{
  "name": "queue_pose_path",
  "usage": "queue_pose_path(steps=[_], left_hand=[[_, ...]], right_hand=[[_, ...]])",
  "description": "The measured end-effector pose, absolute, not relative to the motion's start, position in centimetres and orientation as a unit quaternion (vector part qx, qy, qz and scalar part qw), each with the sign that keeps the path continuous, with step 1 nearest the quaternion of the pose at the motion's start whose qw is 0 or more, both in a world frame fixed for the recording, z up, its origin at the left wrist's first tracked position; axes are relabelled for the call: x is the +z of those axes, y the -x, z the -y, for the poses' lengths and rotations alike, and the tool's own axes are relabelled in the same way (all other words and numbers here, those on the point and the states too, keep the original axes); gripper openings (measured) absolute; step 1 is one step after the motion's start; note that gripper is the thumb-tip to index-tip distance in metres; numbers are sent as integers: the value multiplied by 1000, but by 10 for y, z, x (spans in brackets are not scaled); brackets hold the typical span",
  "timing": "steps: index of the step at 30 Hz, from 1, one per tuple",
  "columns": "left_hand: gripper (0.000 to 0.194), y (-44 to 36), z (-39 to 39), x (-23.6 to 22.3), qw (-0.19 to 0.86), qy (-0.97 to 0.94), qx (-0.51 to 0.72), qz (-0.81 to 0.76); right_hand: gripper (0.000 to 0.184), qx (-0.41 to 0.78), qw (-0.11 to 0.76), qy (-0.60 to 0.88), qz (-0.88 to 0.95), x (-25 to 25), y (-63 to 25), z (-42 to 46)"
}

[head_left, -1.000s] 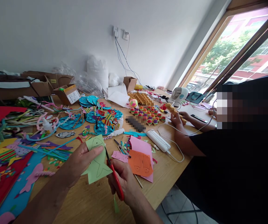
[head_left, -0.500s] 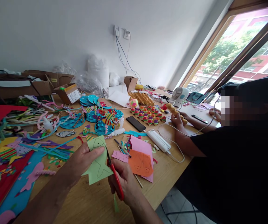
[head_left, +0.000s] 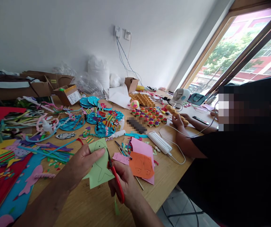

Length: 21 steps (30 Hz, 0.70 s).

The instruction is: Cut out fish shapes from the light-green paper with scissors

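My left hand (head_left: 84,164) pinches a light green sheet (head_left: 99,170) with a fish outline drawn on it, thumb on top. In my right hand (head_left: 123,179) are red-handled scissors (head_left: 118,184), fingers wrapped round the handles. The dark blades lie against the sheet's right edge, close to the drawn line. A thin green strip (head_left: 116,206) hangs below my right hand. Just beyond it lie an orange sheet (head_left: 142,165) with drawn outlines, a pink sheet (head_left: 141,145) under it, and a small pink piece (head_left: 121,158) with a drawing.
Blue decorated discs (head_left: 104,127), painted egg-carton pieces (head_left: 149,116) and a white power strip (head_left: 160,142) lie further back. Coloured strips (head_left: 55,151) and felt sheets (head_left: 10,186) spread on the left. At the right, a person in black (head_left: 239,164) holds a cardboard egg-tray piece (head_left: 176,115).
The view has shifted very slightly. Both hands, the green sheet and the scissors keep nearly the same position; the blades look a little more closed.
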<state>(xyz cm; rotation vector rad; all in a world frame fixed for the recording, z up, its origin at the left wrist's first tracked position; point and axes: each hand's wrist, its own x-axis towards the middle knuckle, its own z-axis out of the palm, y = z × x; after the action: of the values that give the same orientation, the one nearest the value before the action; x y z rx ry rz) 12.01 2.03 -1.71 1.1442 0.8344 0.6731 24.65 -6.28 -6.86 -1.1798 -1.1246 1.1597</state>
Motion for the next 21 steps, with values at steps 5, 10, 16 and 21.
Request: queue_pose_path(steps=[5, 10, 16, 21], left_hand=[[28, -121, -21, -17, 723, -499, 302, -370], [22, -119, -23, -17, 738, -490, 299, -354], [21, -118, -22, -14, 745, -487, 289, -354], [23, -119, -23, -13, 743, -486, 297, -351]], right_hand=[[33, 491, 534, 500, 474, -69, -247, 63], [50, 498, 527, 495, 479, -66, -249, 63], [54, 488, 520, 508, 483, -60, -250, 63], [51, 487, 512, 513, 487, -62, -249, 63]])
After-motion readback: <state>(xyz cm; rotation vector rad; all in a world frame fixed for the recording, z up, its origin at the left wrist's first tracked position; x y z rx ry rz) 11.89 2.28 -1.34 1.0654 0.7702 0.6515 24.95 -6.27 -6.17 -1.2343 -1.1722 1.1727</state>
